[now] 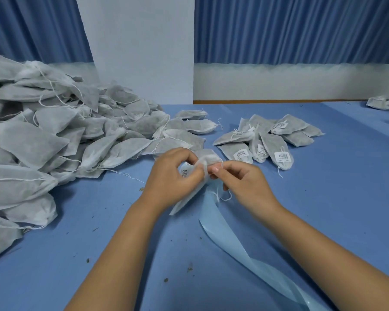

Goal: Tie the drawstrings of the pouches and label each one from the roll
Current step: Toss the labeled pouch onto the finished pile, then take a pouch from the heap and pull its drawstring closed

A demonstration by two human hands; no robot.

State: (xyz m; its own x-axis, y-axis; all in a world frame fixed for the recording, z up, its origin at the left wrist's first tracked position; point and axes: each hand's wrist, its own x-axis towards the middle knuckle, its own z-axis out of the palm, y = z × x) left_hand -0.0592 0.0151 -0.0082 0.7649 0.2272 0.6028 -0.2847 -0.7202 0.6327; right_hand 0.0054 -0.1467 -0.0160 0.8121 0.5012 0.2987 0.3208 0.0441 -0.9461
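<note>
The liner (234,243) is trailed toward the hands. Above the table (323,198), the pouch (203,161) is pinched at its neck by curled fingers of left hand (171,180) and right hand (245,182). The thin drawstring (221,163) may be let slip, leaving a loose knot.

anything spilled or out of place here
Yes: dark crumbs lie scattered over the near table, perhaps filling leaked from pouches. The spent liner strip trails loose toward the near edge.
</note>
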